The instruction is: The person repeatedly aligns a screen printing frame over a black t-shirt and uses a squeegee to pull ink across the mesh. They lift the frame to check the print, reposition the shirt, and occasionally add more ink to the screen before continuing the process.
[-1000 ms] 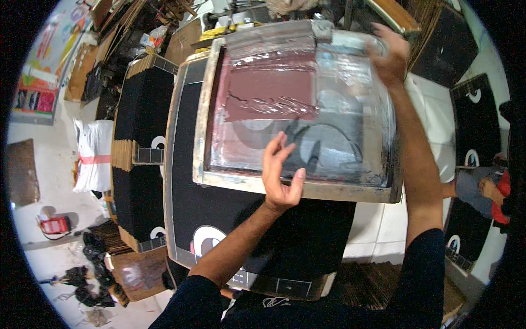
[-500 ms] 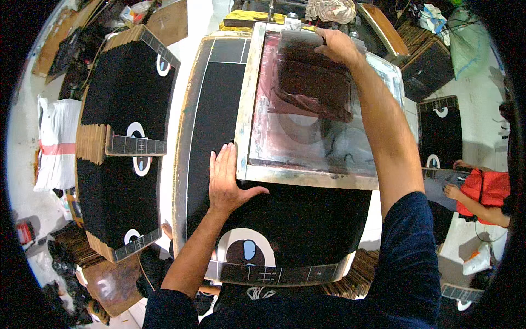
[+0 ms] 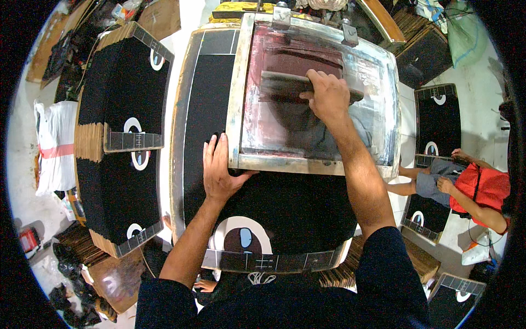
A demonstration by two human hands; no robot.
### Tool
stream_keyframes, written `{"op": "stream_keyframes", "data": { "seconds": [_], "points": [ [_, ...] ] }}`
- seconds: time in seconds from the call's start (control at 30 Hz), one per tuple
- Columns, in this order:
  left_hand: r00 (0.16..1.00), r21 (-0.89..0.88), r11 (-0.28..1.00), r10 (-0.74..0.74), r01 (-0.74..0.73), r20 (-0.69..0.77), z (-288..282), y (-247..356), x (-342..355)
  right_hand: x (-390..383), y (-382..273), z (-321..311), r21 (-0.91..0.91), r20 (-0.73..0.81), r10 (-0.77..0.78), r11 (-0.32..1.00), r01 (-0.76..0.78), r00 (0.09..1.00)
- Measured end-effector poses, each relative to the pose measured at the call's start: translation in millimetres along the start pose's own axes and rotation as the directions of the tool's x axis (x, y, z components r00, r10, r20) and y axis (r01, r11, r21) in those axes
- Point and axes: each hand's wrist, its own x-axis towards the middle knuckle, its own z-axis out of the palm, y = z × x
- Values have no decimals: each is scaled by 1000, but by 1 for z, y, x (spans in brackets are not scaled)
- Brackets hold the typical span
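Observation:
My right hand grips a squeegee that lies across the mesh of a screen-printing frame. Dark reddish ink is smeared on the mesh beyond the squeegee. Flat against the frame's near left corner rests my left hand, fingers stretched out and thumb along the near rail. Beneath the frame lies a large black cardboard sheet with a white and blue eye print near its front edge. The part of the sheet under the frame is mostly hidden.
To the left stand stacks of black printed cardboard. Metal hinge clamps hold the frame's far side. On the right a person in a red top is beside more black sheets. Brown cardboard stacks sit near me.
My right hand has drawn the squeegee from the frame's far end toward me, to about mid-mesh. The left hand stays at the corner. The view has shifted slightly.

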Motion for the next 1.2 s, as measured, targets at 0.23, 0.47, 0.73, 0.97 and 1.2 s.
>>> {"op": "stream_keyframes", "data": {
  "seconds": [0.23,0.47,0.73,0.97,1.2],
  "points": [
    [998,-7,999,32,-32,-51,-2,0,0,5,6,-12,56,32,-90,995,88,995],
    [1000,-15,1000,-9,9,-28,-5,1,-1,10,10,-5,21,15,-110,994,110,994],
    [1000,-3,1000,7,-7,-16,-5,1,3,156,68,21,-21,161,-22,999,26,987],
    [999,-23,999,-35,36,37,-7,1,4,51,19,28,-89,-104,6,996,-15,995],
    [1000,-4,1000,0,0,10,-5,1,5,108,45,14,-66,-185,-64,996,52,981]
  ]
}}
